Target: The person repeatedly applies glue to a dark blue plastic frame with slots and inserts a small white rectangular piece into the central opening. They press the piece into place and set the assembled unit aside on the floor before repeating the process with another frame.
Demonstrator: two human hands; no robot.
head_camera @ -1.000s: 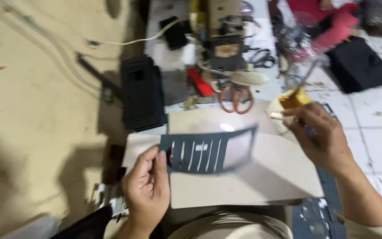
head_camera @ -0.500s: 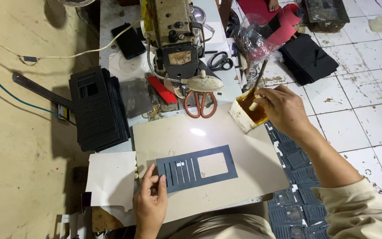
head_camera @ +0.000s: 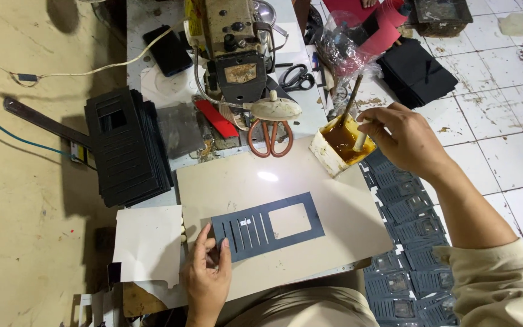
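Note:
A dark blue cut-out panel point(head_camera: 267, 226) with slots and a square window lies flat on a beige board point(head_camera: 286, 181). My left hand point(head_camera: 207, 275) presses its fingertips on the panel's left end. My right hand point(head_camera: 404, 139) grips a brush point(head_camera: 358, 143) that dips into a small cream tub of brown glue point(head_camera: 340, 145) at the board's right corner. A second stick point(head_camera: 351, 100) also stands in the tub.
A sewing machine point(head_camera: 237, 54) stands behind the board, with orange-handled scissors point(head_camera: 269, 136) and black scissors point(head_camera: 298, 77) near it. A stack of black panels point(head_camera: 125, 148) sits left. Several more blue panels point(head_camera: 404, 242) lie on the tiled floor at right. White paper point(head_camera: 149, 242) lies left.
The blue panel, first held lifted and curved, now lies flat on the board under my left fingertips. My right hand has stayed at the glue tub with the brush.

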